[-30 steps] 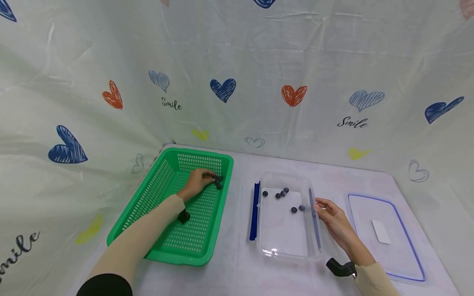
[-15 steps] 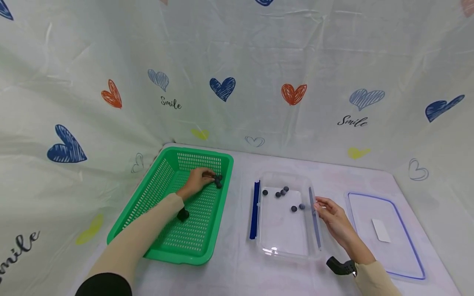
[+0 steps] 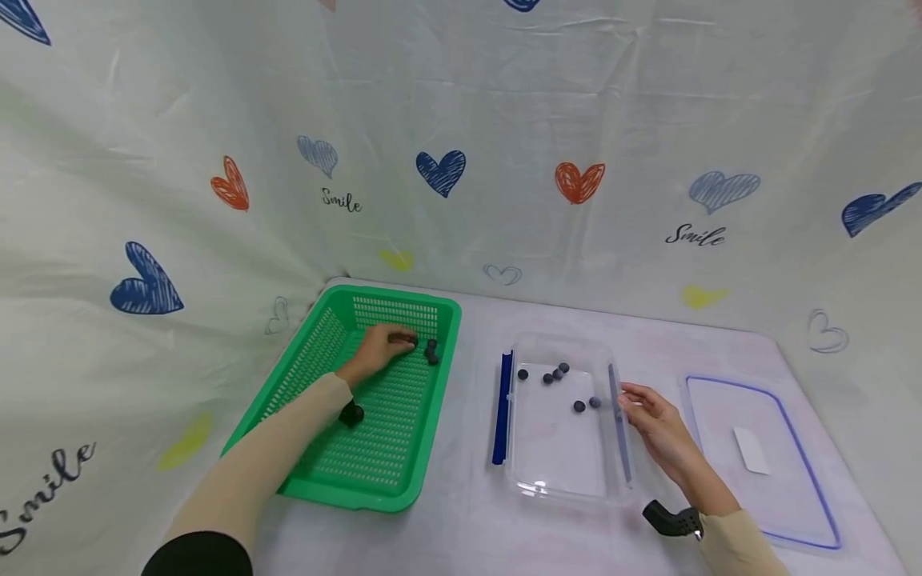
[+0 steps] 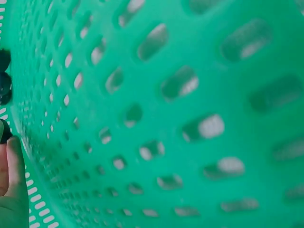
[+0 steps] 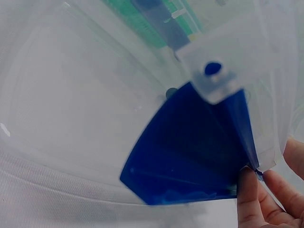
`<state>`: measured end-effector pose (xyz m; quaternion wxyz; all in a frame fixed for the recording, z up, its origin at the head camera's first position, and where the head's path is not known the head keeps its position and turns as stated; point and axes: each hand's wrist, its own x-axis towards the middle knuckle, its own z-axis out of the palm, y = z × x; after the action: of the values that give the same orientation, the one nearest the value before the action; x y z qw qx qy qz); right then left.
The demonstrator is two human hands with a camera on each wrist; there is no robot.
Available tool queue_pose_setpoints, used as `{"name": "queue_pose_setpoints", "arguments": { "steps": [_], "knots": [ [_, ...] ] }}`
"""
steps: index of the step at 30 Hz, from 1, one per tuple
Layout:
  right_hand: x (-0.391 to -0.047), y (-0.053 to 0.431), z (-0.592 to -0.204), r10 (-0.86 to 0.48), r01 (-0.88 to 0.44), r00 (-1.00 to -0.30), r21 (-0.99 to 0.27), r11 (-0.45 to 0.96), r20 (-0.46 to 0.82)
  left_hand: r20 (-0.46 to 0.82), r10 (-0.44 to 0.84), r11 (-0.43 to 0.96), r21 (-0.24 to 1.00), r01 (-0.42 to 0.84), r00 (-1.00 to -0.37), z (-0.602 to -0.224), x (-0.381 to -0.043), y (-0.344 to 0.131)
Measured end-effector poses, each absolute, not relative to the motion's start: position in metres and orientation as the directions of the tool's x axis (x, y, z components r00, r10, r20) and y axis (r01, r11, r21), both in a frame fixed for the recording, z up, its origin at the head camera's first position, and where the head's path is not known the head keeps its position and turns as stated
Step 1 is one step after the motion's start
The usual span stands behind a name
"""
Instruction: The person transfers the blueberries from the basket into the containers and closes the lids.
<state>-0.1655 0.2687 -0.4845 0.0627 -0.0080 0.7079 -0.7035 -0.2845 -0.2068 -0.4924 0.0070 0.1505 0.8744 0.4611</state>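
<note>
Inside the green basket (image 3: 411,484), my left hand (image 3: 378,350) pinches a small dark round berry that looks like a blueberry (image 4: 4,133). A few more blueberries (image 3: 431,352) sit just right of the fingertips, by the basket's right wall. My right hand (image 3: 659,428) pinches the blue locking flap (image 5: 190,152) on the right side of a clear plastic container (image 3: 555,456). Several blueberries (image 3: 579,406) are scattered over that container's floor. On its left side a second blue flap (image 3: 502,408) hangs outward.
A clear lid (image 3: 785,480) with a blue seal lies on the table at the right, a white label (image 3: 751,450) on it. The dark thing (image 3: 350,414) near the left wrist seems to be its camera. A heart-printed curtain (image 3: 504,120) stands behind the table.
My left hand has drawn slightly left, away from the group of blueberries, with one between its fingers. The right hand stays at the container's flap. The head view has shifted a little.
</note>
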Motion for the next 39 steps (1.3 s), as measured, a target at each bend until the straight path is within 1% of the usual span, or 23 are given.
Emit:
{"name": "queue_pose_setpoints", "arguments": {
  "steps": [5, 12, 17, 20, 26, 32, 39],
  "knots": [
    [-0.165, 0.27, -0.484, -0.109, 0.063, -0.992, -0.998, -0.017, -0.061, 0.124, 0.262, 0.528, 0.812, 0.25, -0.957, -0.493, -0.287, -0.212],
    [-0.165, 0.269, -0.485, -0.108, 0.066, -0.992, -0.998, 0.001, -0.065, 0.13, 0.264, 0.524, 0.812, 0.255, -0.956, -0.488, -0.285, -0.215],
    [-0.165, 0.269, -0.485, -0.108, 0.072, -0.992, -0.997, 0.003, -0.072, 0.164, 0.264, 0.49, 0.826, 0.279, -0.95, -0.479, -0.281, -0.216],
    [-0.164, 0.269, -0.484, -0.105, 0.077, -0.991, -0.997, 0.016, -0.078, 0.18, 0.254, 0.494, 0.82, 0.287, -0.95, -0.474, -0.281, -0.216],
    [-0.164, 0.269, -0.483, -0.1, 0.088, -0.991, -0.995, 0.049, -0.093, 0.18, 0.215, 0.505, 0.821, 0.267, -0.96, -0.464, -0.281, -0.216],
    [-0.164, 0.269, -0.483, -0.099, 0.094, -0.99, -0.994, 0.058, -0.099, 0.168, 0.208, 0.498, 0.83, 0.252, -0.964, -0.451, -0.275, -0.215],
    [-0.164, 0.27, -0.484, -0.102, 0.095, -0.99, -0.994, 0.05, -0.099, 0.189, 0.223, 0.401, 0.876, 0.267, -0.956, -0.421, -0.259, -0.206]
  ]
}}
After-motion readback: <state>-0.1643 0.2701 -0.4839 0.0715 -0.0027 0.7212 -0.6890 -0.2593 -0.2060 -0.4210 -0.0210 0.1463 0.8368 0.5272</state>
